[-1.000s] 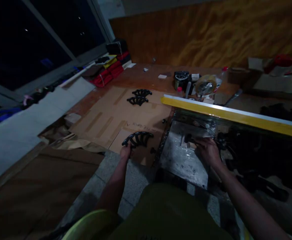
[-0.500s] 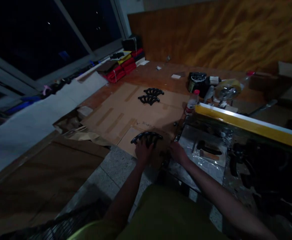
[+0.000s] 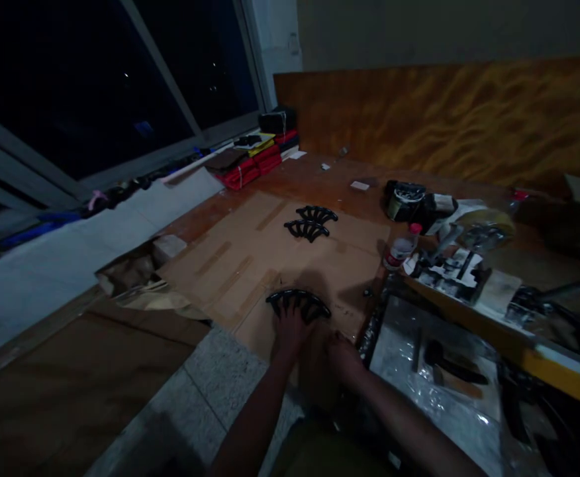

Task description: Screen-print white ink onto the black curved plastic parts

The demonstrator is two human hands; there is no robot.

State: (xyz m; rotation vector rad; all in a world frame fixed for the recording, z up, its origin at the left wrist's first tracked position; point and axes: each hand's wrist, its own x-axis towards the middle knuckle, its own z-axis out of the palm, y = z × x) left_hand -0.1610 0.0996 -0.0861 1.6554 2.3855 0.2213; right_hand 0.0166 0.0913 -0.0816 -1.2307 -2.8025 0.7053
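Your left grip is spread, fingers laid over the near black part, which lies on the cardboard. Your right grip is curled just to the right of it (whether it has hold of anything, I cannot tell). Two far black parts lie close together on the cardboard, with a bottle to their right

Handwriting on the cardboard is too small to read.
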